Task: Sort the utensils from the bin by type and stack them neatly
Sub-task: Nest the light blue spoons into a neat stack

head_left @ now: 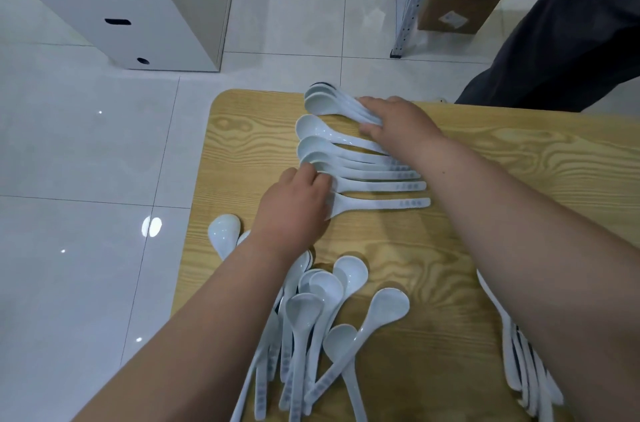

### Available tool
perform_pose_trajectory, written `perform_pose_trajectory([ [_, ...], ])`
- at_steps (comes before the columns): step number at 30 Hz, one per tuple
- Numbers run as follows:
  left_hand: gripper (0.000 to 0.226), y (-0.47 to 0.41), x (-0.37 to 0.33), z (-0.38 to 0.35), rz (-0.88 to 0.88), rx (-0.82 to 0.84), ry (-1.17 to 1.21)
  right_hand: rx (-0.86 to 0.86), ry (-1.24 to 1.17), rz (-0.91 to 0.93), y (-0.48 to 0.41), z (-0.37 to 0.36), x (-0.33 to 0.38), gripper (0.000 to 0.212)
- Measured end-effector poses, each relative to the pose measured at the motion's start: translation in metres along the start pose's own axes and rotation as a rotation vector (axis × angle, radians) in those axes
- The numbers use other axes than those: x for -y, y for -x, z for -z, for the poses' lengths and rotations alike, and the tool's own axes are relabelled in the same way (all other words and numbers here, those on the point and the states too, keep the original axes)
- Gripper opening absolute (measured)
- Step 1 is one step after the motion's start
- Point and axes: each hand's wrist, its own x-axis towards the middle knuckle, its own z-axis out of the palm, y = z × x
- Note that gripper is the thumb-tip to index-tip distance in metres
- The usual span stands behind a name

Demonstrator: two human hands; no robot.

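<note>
At the far edge of the counter (pixel 519 158), my right fingers (pixel 370 108) curl round the handles of a nested spoon stack (pixel 320 101). My left fingers (pixel 320 181) lie bent over the bowl ends of the spoon row (pixel 374 176); whether they grip one, I cannot tell. The white spoons look light, rigid and glossy, so probably slippery. Hold at mid-handle, bowls aligned. A loose pile (pixel 311 317) lies nearer me, with further spoons (pixel 516 373) under my right forearm. No bin is in view.

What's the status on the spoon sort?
Right hand grips far spoon stack. Left hand touches spoon row. Loose pile unsorted. No obstruction seen.
</note>
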Motion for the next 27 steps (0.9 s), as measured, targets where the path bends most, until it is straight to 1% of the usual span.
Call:
perform_pose_trajectory([
  [2,0.027,-0.002,0.002,0.001,0.010,-0.006,-0.003,0.036,0.049,0.028,0.004,-0.007,-0.002,0.055],
  [4,0.027,-0.003,0.002,0.004,0.041,-0.012,0.048,0.061,0.104,0.054,0.011,-0.011,-0.003,0.055],
  [7,0.024,-0.006,0.004,0.003,0.081,-0.060,0.117,0.023,0.134,0.137,0.024,-0.017,-0.005,0.050],
  [11,0.027,-0.010,0.007,0.003,0.097,-0.133,0.158,-0.008,0.128,0.211,0.039,-0.028,-0.009,0.047],
  [12,0.027,-0.011,0.008,0.003,0.111,-0.131,0.172,-0.010,0.118,0.216,0.044,-0.030,-0.009,0.049],
  [13,0.028,-0.011,0.009,0.003,0.123,-0.123,0.190,-0.003,0.110,0.225,0.048,-0.031,-0.010,0.057],
  [16,0.049,-0.013,0.010,0.002,0.147,-0.087,0.254,0.051,0.201,0.264,0.061,-0.036,-0.011,0.102],
  [17,0.055,-0.013,0.011,0.001,0.155,-0.087,0.268,0.049,0.249,0.276,0.063,-0.038,-0.013,0.111],
  [18,0.060,-0.013,0.011,0.001,0.155,-0.092,0.268,0.035,0.283,0.284,0.064,-0.041,-0.014,0.115],
  [21,0.080,-0.014,0.013,0.000,0.133,-0.143,0.226,-0.034,0.299,0.312,0.066,-0.047,-0.016,0.114],
  [22,0.089,-0.015,0.015,0.001,0.128,-0.136,0.230,-0.046,0.299,0.319,0.066,-0.049,-0.016,0.113],
  [24,0.103,-0.019,0.016,0.004,0.161,-0.067,0.299,-0.058,0.291,0.307,0.069,-0.052,-0.017,0.115],
  [25,0.105,-0.021,0.017,0.005,0.176,-0.028,0.336,-0.066,0.285,0.294,0.070,-0.053,-0.018,0.117],
  [27,0.101,-0.023,0.016,0.004,0.170,0.003,0.373,-0.105,0.294,0.289,0.073,-0.057,-0.018,0.118],
])
